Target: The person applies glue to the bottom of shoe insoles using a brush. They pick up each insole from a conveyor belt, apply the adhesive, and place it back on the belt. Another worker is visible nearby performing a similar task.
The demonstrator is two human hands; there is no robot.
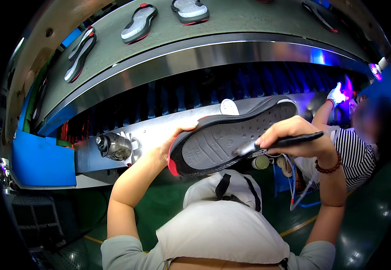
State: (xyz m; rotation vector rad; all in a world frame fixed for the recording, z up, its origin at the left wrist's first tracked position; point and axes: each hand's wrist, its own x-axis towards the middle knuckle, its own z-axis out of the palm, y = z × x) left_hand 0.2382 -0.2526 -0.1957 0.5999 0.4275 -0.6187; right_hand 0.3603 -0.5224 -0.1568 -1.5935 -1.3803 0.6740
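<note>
A large shoe sole (209,146), grey inside with a black rim and a red end, is held tilted in front of me. My left hand (174,140) is closed on its left end, thumb over the upper rim. In my right hand (297,135) is a brush (297,140) with a black handle, its fingers wrapped round it. The brush's light-coloured tip rests at or just over the sole's inner face, right of its middle. The fingers of my left hand beneath the sole are hidden.
A metal ledge (152,130) holds a clear, dark-topped container (116,146) and a white rounded object (228,107). Beyond it, a green conveyor belt (231,42) carries several soles (139,24). At right, a co-worker in a striped shirt (355,155) raises a gloved hand (336,94) under purple light.
</note>
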